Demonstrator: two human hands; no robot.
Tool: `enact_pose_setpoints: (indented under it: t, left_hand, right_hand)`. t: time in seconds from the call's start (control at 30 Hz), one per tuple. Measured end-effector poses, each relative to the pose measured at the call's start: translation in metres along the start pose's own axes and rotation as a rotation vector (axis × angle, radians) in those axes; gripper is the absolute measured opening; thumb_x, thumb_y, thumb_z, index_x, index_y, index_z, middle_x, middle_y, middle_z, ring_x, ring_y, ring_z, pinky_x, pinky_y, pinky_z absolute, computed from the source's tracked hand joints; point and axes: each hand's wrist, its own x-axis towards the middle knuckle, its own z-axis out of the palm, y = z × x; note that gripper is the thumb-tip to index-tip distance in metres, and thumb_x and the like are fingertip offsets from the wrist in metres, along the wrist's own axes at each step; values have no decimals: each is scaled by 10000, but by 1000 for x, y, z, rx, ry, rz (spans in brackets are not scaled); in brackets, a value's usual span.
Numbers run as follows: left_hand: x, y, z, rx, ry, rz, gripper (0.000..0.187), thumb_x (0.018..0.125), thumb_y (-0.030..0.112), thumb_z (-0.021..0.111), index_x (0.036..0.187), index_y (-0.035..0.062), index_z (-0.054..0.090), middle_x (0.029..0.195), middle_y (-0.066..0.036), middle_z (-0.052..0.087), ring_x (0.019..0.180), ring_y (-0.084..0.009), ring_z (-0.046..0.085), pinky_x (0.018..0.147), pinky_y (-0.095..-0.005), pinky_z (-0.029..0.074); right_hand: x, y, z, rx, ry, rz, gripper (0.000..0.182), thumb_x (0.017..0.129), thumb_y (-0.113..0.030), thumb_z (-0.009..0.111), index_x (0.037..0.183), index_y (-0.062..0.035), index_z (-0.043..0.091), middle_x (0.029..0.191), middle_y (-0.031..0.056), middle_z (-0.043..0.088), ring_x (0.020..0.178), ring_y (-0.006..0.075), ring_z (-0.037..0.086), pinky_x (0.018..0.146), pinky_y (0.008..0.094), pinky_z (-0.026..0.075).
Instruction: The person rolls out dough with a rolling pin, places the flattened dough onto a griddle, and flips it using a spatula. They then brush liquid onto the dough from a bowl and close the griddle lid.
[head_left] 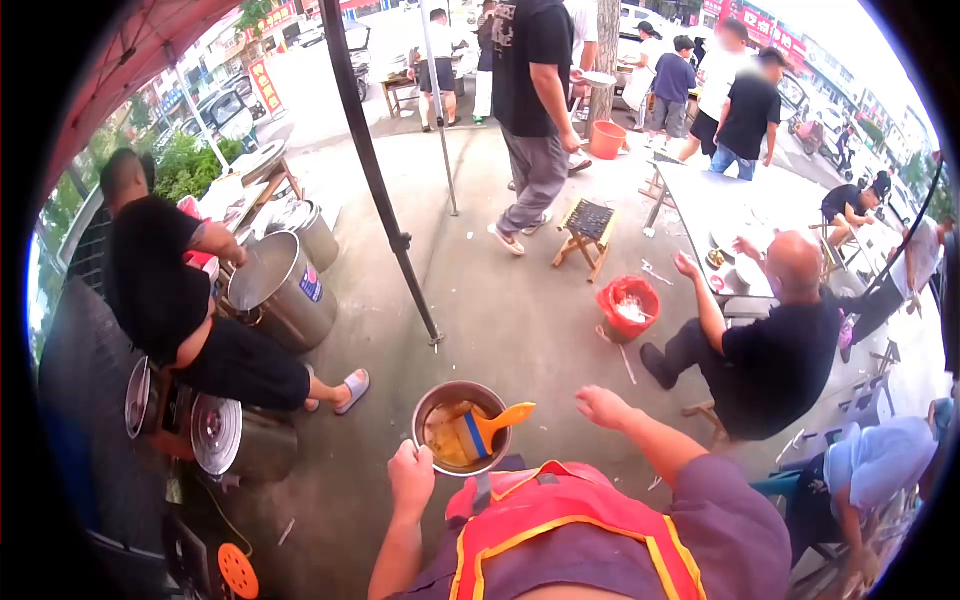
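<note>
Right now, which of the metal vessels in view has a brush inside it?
The small metal bowl held by the left hand: an orange-handled brush rests in its liquid. The big steel pot beside the seated person holds no brush.

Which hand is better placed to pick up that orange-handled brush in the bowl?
Probably the right hand: it is free and hangs close to the brush handle. The left hand already grips the bowl rim.

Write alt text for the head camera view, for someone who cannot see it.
Seen from above, a person's left hand grips a metal bowl holding a brush with an orange handle, while the right hand hovers empty beside it. Around them, people sit at a street-side table and by a big steel pot.
</note>
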Motion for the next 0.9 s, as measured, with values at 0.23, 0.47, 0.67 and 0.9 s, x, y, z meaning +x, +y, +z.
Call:
enact_pose_setpoints:
  t: [0.23, 0.47, 0.67, 0.9]
  left_hand:
    - [283, 61, 94, -56, -80, 86, 264, 849, 174, 531, 670, -13, 480, 593, -202, 578, 594, -379, 617, 573, -463, 463]
    - [518, 125, 200, -119, -71, -24, 242, 850, 215, 515, 773, -14, 536, 688, -266, 592, 711, -467, 600, 615, -537, 457]
    - [685, 181, 267, -90, -7, 30, 232, 851, 214, 539, 818, -15, 559, 719, -276, 598, 739, -473, 602, 636, -541, 466]
    - [872, 227, 351, -56, -199, 114, 240, 850, 196, 544, 749, -20, 523, 680, -262, 592, 691, -459, 601, 619, -543, 447]
  right_hand:
    - [-15, 244, -26, -189, -410, 878, 321, 790, -275, 583, 956, -34, 716, 1069, 212, 660, 1037, 355, 628, 887, 420, 503]
    - [303, 349, -149, -131, -264, 673, 341, 758, -274, 640, 947, 5, 693, 1017, 223, 674, 1008, 366, 638, 918, 423, 484]
    - [670, 249, -312, -62, 201, -91, 273, 851, -155, 609, 1076, 0, 618, 965, 212, 653, 920, 368, 636, 830, 415, 503]
    - [843, 219, -462, 102, 392, 76, 336, 868, -159, 613, 1165, -5, 579, 1096, 221, 616, 974, 350, 621, 872, 410, 486]
